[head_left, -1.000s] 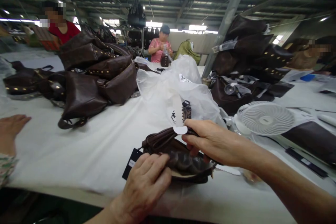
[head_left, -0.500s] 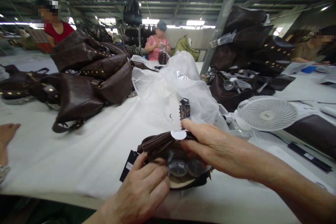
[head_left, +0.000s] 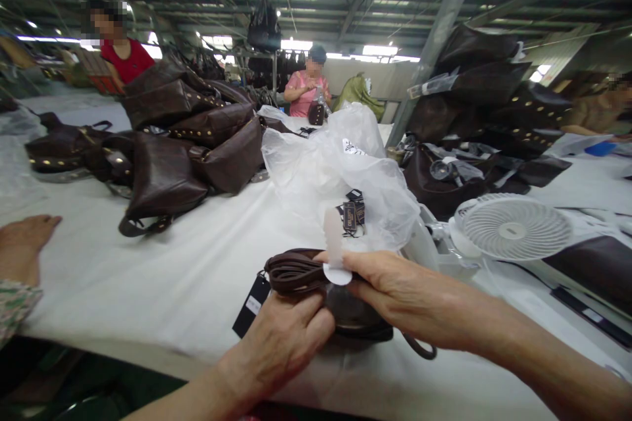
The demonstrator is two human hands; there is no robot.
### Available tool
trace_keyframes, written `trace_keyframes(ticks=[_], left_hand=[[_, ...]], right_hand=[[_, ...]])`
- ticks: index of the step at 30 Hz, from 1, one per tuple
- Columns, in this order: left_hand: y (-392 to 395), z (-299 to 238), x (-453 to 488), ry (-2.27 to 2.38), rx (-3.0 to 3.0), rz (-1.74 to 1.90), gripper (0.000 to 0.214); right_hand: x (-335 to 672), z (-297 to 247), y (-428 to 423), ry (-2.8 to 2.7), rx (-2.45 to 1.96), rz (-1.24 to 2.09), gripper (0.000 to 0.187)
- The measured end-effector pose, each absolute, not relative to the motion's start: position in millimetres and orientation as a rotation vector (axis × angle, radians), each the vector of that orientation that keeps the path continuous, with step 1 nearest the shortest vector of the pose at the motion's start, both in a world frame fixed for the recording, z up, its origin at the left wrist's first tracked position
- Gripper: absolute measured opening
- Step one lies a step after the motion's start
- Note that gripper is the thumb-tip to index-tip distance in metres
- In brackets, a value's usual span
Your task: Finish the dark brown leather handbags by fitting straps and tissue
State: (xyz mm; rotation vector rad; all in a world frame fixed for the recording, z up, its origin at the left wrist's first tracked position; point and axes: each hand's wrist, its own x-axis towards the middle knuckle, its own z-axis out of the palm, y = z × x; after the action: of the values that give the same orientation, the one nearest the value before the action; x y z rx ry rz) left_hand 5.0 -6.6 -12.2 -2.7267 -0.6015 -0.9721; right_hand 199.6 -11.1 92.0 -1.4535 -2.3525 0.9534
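Observation:
A small dark brown leather bag [head_left: 355, 316] with folded straps [head_left: 293, 271] lies on the white table [head_left: 162, 276] in front of me. My left hand [head_left: 286, 342] is closed on the near side of the bag under the straps. My right hand [head_left: 399, 296] grips the straps from above, fingers curled, with a round white sticker [head_left: 337, 274] at its fingertips. A black hang tag [head_left: 251, 306] dangles from the bag at the left.
A crumpled clear plastic bag [head_left: 336, 171] lies just behind. A pile of brown bags [head_left: 187, 138] sits at the left, another [head_left: 474, 105] at the right. A white fan [head_left: 516, 230] lies face up. Another person's hand [head_left: 24, 240] rests at the left edge. Other people work behind.
The bag has been pressed flatter and turned; the clear plastic seen under my fingers is hidden. My left hand shifted up against the straps. The white sticker strip now stands up.

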Motion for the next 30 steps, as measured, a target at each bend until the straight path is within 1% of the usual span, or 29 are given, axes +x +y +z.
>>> trace_keyframes(ticks=[2,6,9,12,14,16,18,19,25,27,30], left_hand=[[-5,-13,5,-0.545,-2.736,-0.985,0.035],[-4,-16,6,-0.511,-2.741,-0.978,0.034],[-2,-18,7,-0.518,-2.731,-1.004,0.03],[-3,-19,6,-0.484,-2.712,-1.04,0.026],[-5,-19,4,-0.471,-2.7,-1.034,0.023],[-6,-20,2,-0.48,-2.687,-1.032,0.021],[-7,-21,1,-0.486,-2.679,-1.045,0.02],[-7,-21,1,-0.486,-2.681,-1.052,0.02],[-6,-17,3,-0.478,-2.689,-1.048,0.021],[-7,-17,1,-0.484,-2.687,-1.057,0.02],[-8,-18,-4,-0.512,-2.681,-1.064,0.02]], right_hand=[[199,84,-12,-2.457,-1.413,0.869,0.028],[195,72,-12,-2.608,-1.457,0.635,0.021],[192,68,-8,-2.595,-1.367,0.622,0.025],[191,73,1,-2.552,-1.319,0.829,0.022],[191,79,8,-2.563,-1.367,1.024,0.026],[190,85,14,-2.626,-1.421,1.117,0.026],[188,87,18,-2.735,-1.45,1.05,0.019],[186,85,20,-2.795,-1.463,0.987,0.018],[177,56,30,-2.957,-1.659,0.511,0.039],[173,54,31,-3.007,-1.636,0.486,0.04],[169,64,28,-3.029,-1.439,0.635,0.037]])
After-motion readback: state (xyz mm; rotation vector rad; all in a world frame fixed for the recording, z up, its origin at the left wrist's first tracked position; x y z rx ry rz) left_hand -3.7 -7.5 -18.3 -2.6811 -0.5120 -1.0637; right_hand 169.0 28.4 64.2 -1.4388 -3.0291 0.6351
